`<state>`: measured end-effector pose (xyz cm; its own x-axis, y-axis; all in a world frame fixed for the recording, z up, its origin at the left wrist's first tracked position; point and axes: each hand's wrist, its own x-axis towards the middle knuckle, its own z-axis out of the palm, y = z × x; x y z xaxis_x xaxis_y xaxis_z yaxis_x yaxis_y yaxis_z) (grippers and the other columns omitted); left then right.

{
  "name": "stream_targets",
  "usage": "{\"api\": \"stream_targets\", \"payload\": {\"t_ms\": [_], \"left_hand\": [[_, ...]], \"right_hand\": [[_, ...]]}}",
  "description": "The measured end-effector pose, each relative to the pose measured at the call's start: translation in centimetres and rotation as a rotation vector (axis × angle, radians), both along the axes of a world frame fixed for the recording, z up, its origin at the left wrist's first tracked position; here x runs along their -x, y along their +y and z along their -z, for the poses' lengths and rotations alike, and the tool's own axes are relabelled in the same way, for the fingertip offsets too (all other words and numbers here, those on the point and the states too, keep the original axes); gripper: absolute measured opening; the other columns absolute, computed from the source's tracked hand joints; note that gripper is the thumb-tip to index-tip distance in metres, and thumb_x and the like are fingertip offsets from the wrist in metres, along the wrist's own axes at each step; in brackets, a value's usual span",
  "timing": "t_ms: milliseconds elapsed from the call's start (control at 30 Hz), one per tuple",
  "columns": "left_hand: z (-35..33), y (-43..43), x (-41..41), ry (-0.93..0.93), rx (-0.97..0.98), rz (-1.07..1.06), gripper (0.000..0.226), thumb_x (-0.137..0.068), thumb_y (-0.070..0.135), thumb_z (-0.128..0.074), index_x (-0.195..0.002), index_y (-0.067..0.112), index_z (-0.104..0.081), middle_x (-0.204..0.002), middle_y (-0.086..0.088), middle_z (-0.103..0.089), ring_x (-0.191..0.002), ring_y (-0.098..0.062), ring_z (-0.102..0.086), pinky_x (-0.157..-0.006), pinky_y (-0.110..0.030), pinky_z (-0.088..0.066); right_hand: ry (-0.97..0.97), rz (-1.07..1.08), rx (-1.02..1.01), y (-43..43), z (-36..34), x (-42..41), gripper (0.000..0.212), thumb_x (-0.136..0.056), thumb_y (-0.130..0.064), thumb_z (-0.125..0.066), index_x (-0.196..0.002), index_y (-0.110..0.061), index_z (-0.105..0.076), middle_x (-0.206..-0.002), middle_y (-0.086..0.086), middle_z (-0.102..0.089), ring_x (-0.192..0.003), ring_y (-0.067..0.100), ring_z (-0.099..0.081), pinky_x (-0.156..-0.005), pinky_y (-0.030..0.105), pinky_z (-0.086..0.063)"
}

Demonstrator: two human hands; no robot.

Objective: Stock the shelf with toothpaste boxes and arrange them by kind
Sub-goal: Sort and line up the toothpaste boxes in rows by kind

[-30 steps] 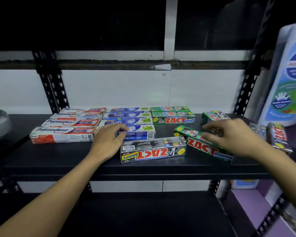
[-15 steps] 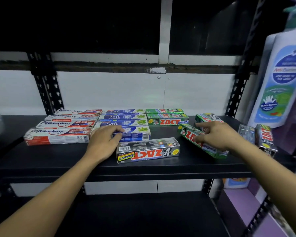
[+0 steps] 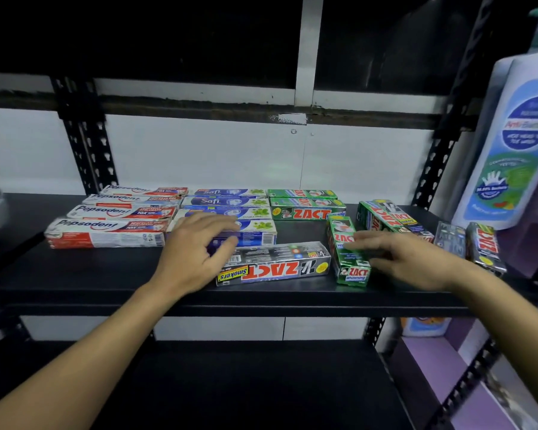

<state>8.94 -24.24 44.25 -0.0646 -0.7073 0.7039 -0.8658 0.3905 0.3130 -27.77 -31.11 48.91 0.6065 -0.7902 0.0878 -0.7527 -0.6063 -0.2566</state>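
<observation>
- Along the back edge of the shelf point(image 3: 75, 274) the sorting is mostly done: 4 red-and-white Pepsodent boxes point(image 3: 106, 232) in a column toward the left end, 4 blue Safi boxes point(image 3: 227, 201) right beside them, then 2 green Zact boxes point(image 3: 306, 209) laid crosswise. Same brand front to back, so I'd say columns are the plan.
- Near the front edge, a silver Zact Smokers box point(image 3: 274, 265) lies crosswise and upside down to the camera. It matches none of the back columns, so it's probably parked there for now.
- The left hand point(image 3: 196, 252) rests palm down, fingers spread and loose, over the frontmost Safi box and the left end of the silver one. Not clamped on anything; looks like it's just steadying that row.
- The right hand point(image 3: 407, 262) has its fingers laid on the side of a green Zact Whitening box point(image 3: 350, 259), which points end-on at the front edge. Can't tell if the thumb closes underneath, so it's contact, maybe a pinch. My guess: it's being swung round to line up under the green column.
- Toward the right end, another green box point(image 3: 385, 218) sits at an angle, plus 2 silver boxes point(image 3: 479, 246) near the right edge beside a big white bottle point(image 3: 516, 144). Those look unsorted.
</observation>
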Motion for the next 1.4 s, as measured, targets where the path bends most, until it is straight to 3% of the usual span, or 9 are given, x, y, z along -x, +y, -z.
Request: {"api": "stream_targets", "payload": {"t_ms": [133,333,467,633,833,1033,1167,1267,1400], "left_hand": [[0.3,1.7,0.9,0.108,-0.195,0.091,0.049,-0.082,0.067,-0.058,-0.119,0.037,-0.069,-0.115,0.024,-0.067,-0.108,0.005,-0.06,-0.091,-0.029,-0.051],[-0.2,3.4,-1.4,0.141,-0.366,0.088,0.047,-0.075,0.064,-0.067,-0.118,0.046,-0.068,-0.115,0.033,-0.062,-0.11,0.014,-0.054,-0.088,-0.014,-0.043],[-1.3,4.2,-4.3,0.268,-0.532,0.117,0.04,-0.071,0.056,-0.075,-0.11,0.049,-0.071,-0.112,0.028,-0.068,-0.106,0.009,-0.061,-0.092,-0.019,-0.044],[-1.7,4.9,-5.2,0.352,-0.609,0.139,0.039,-0.074,0.045,-0.078,-0.112,0.044,-0.071,-0.113,0.022,-0.07,-0.105,0.003,-0.064,-0.096,-0.025,-0.049],[-1.4,4.9,-4.7,0.351,-0.559,0.126,0.043,-0.07,0.055,-0.076,-0.112,0.045,-0.071,-0.116,0.026,-0.068,-0.109,0.005,-0.061,-0.101,-0.027,-0.046],[-1.0,3.8,-3.7,0.244,-0.492,0.064,0.041,-0.076,0.057,-0.072,-0.116,0.046,-0.068,-0.118,0.027,-0.066,-0.112,0.008,-0.058,-0.1,-0.023,-0.045],[-0.5,2.7,-2.0,0.122,-0.424,0.026,0.039,-0.086,0.055,-0.066,-0.123,0.044,-0.064,-0.123,0.026,-0.064,-0.115,0.007,-0.055,-0.09,-0.008,-0.041],[-0.3,1.8,-1.1,0.002,-0.36,0.014,0.046,-0.088,0.064,-0.057,-0.127,0.04,-0.062,-0.128,0.024,-0.062,-0.12,0.005,-0.053,-0.101,-0.021,-0.043],[-0.8,-0.1,-1.5,0.005,-0.248,-0.056,0.056,-0.087,0.075,-0.043,-0.125,0.039,-0.064,-0.123,0.022,-0.065,-0.117,0.0,-0.054,-0.105,-0.039,-0.039]], "right_hand": [[0.039,-0.085,-0.004,-0.3,0.9,0.5,0.057,-0.095,-0.029,-0.061,-0.141,-0.054,-0.039,-0.157,-0.024,-0.021,-0.142,-0.001,-0.023,-0.113,0.018,-0.019],[-0.018,-0.027,0.11,-0.9,1.7,-0.5,0.053,-0.087,-0.046,-0.065,-0.135,-0.055,-0.045,-0.156,-0.014,-0.031,-0.144,0.012,-0.03,-0.119,0.033,-0.022],[-0.035,-0.012,0.177,-1.6,2.1,-2.0,0.052,-0.084,-0.054,-0.066,-0.134,-0.047,-0.052,-0.156,-0.011,-0.033,-0.148,0.014,-0.021,-0.121,0.036,-0.019],[-0.073,0.06,0.27,-2.5,3.1,-5.1,0.065,-0.079,-0.077,-0.047,-0.131,-0.04,-0.057,-0.139,-0.008,-0.056,-0.133,0.018,-0.046,-0.11,0.04,-0.038],[-0.047,0.279,0.493,-3.7,4.0,-9.3,0.061,-0.08,-0.076,-0.05,-0.122,-0.034,-0.066,-0.113,0.001,-0.061,-0.114,0.023,-0.054,-0.098,0.04,-0.044],[-0.05,0.389,0.477,-5.8,4.3,-11.7,0.064,-0.081,-0.076,-0.051,-0.121,-0.029,-0.065,-0.12,0.008,-0.053,-0.113,0.031,-0.053,-0.091,0.044,-0.049],[-0.089,0.321,0.461,-7.1,4.1,-12.0,0.05,-0.087,-0.062,-0.057,-0.119,-0.025,-0.067,-0.112,0.008,-0.054,-0.11,0.031,-0.052,-0.085,0.042,-0.049],[-0.194,0.253,0.46,-7.4,4.7,-10.7,0.038,-0.087,-0.049,-0.063,-0.116,-0.025,-0.07,-0.104,0.003,-0.056,-0.106,0.028,-0.054,-0.087,0.042,-0.046],[-0.311,0.431,0.455,-7.4,5.6,-9.4,0.035,-0.084,-0.037,-0.066,-0.118,-0.03,-0.068,-0.124,0.004,-0.054,-0.119,0.03,-0.046,-0.103,0.048,-0.033]]}}
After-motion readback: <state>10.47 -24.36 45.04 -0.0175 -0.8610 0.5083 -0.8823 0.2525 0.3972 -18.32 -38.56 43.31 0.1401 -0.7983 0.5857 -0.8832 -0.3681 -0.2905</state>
